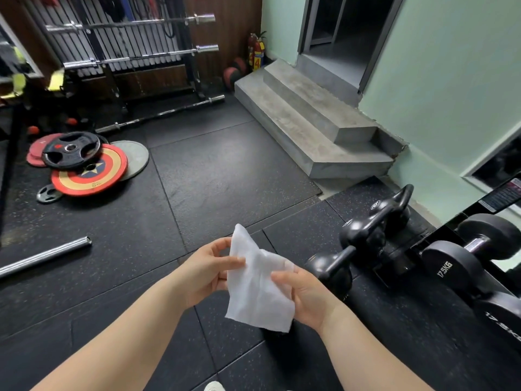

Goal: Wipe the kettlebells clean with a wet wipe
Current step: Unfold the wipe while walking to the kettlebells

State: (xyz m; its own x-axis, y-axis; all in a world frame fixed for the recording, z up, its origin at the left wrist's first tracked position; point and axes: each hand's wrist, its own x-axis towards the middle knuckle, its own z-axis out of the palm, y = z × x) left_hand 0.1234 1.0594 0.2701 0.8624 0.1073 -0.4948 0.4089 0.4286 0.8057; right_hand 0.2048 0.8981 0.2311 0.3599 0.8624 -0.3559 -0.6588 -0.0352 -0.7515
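Observation:
A white wet wipe (256, 289) hangs spread between both hands in the lower middle of the head view. My left hand (208, 270) pinches its upper left edge. My right hand (306, 296) grips its right side. Black kettlebells stand in a row on the rubber floor just right of my hands: the nearest one (334, 269) almost beside my right hand, a middle one (366, 235) behind it, and a farther one (397, 207) by the wall. Neither hand touches a kettlebell.
Black dumbbells (451, 266) marked 17.5KG lie on a low rack at the right. Concrete steps (318, 131) rise behind. Weight plates (87, 162) are piled at the left, a steel bar (45, 256) lies on the floor, and a barbell rack (135, 57) stands at the back.

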